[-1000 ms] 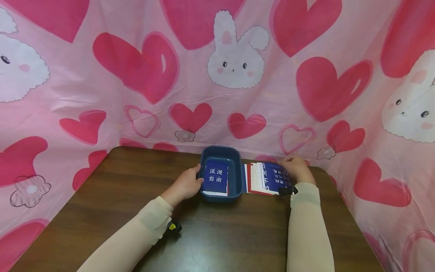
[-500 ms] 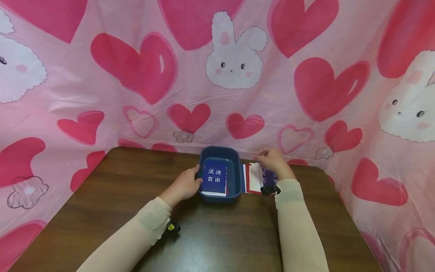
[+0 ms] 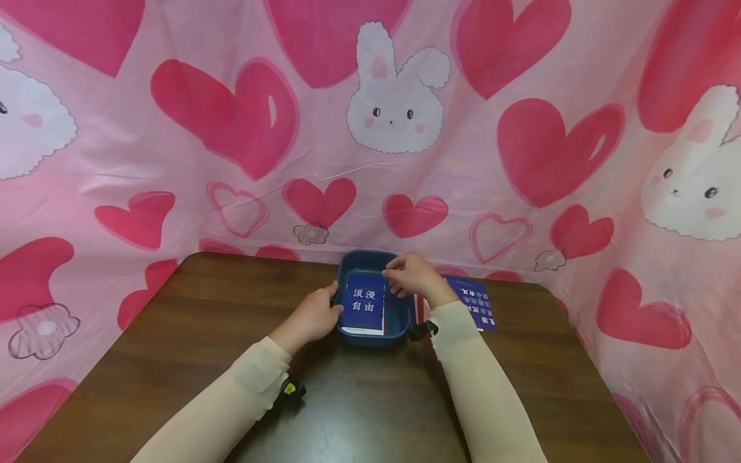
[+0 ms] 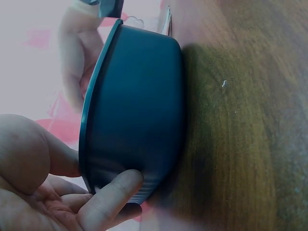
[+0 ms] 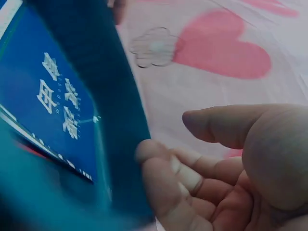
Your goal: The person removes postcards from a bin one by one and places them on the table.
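A dark blue plastic bin (image 3: 407, 318) stands at the back of the table, with a stack of cards (image 3: 363, 308) inside; the top card is blue with white characters. My left hand (image 3: 315, 314) grips the bin's left side, thumb at the rim and fingers against the outer wall, as the left wrist view shows. My right hand (image 3: 413, 278) hovers over the bin's right side and holds nothing. In the right wrist view its thumb is apart from loosely bent fingers (image 5: 161, 185), whose tips overlap the bin's rim.
Right of the bin, more cards (image 3: 471, 302) in blue, white and red lie on the brown wooden table (image 3: 359, 399), partly covered by my right arm. A pink curtain (image 3: 324, 148) with hearts and rabbits hangs close behind the table.
My right hand has moved left, away from the cards beside the bin, to above the bin's right side. The left hand keeps its grip on the bin.
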### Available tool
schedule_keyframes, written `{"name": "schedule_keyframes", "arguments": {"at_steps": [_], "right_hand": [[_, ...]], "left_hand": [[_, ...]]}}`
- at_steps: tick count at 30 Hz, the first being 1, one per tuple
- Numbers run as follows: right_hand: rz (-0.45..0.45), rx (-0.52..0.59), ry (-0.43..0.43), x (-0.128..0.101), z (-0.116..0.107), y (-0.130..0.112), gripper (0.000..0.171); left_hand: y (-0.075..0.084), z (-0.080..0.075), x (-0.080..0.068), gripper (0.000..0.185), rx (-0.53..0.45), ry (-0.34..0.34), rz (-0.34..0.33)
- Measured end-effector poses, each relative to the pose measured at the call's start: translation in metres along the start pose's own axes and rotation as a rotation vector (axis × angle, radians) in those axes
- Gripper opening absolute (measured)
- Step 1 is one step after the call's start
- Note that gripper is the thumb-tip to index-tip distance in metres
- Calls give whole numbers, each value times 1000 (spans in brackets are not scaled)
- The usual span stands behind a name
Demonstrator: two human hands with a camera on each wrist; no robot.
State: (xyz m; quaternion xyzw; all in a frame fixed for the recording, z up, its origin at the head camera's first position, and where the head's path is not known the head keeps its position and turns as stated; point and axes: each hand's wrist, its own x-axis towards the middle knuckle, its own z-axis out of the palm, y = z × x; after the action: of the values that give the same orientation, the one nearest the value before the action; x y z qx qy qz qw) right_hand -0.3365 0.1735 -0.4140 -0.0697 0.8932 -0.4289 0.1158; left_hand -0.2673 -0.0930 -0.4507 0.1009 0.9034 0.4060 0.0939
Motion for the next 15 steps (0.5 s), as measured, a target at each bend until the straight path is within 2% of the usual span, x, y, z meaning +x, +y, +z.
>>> {"name": "schedule_keyframes", "arguments": {"at_steps": [6, 12, 15], "right_hand": [[53, -144, -52, 17, 14, -17, 44], [108, -349, -61, 29, 29, -27, 36], [147, -417, -55, 31, 36, -29, 40]], "left_hand": [[-1, -1, 1, 67, 11, 0, 14], [-1, -1, 1, 67, 7, 0, 20], [1, 0, 1, 67, 6, 6, 27]]}}
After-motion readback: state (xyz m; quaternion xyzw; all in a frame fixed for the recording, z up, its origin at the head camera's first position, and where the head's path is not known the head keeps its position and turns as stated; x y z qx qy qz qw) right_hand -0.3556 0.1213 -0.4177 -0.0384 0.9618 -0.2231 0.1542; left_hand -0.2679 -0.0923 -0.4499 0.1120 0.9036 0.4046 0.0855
